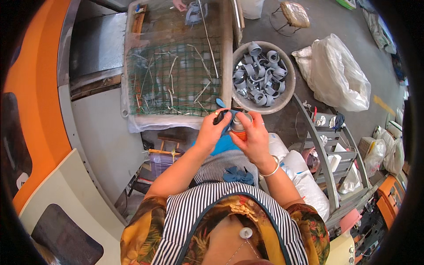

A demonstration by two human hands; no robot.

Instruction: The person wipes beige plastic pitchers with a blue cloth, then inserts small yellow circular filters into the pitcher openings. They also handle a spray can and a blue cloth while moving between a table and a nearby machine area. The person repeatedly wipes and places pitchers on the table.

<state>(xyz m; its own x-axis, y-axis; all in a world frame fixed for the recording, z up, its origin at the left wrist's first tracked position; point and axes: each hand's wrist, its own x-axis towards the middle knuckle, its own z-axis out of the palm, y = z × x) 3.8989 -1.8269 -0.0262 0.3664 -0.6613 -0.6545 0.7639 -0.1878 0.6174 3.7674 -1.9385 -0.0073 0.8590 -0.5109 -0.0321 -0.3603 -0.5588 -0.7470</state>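
Note:
In front of my waist, both of my hands are drawn close together. My right hand is closed around a small cylindrical piece, grey at the top and orange-red lower down; its exact kind does not show. My left hand is closed on a blue and black item pressed against that piece. Fingers cover much of it, so I cannot tell what it is. A wide round basin stands just beyond my right hand, full of grey ring-shaped plastic fittings.
Ahead to the left is a large tray with green netting and pale strips. Another person's hand shows at its far end. White sacks and a grey metal rack stand at my right. A large plastic bag and a stool are farther off.

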